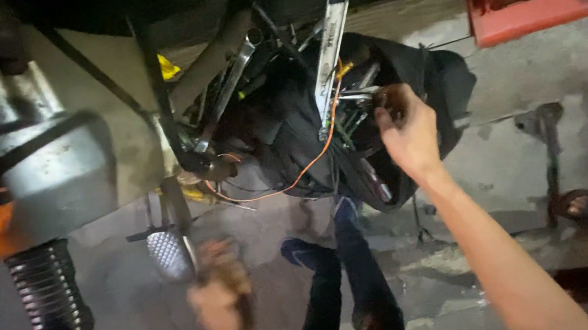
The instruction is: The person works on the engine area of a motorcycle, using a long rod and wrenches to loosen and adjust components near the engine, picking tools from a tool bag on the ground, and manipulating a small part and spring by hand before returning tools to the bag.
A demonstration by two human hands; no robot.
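Your right hand (407,127) reaches into the black tool bag (442,81), fingers curled around a small dark part you cannot make out. Just left of that hand a long silver wrench (330,39) stands on end in the bag, its long axis pointing up and away. Your left hand (217,296), blurred, grips a dark handle below the ribbed footpeg (48,295).
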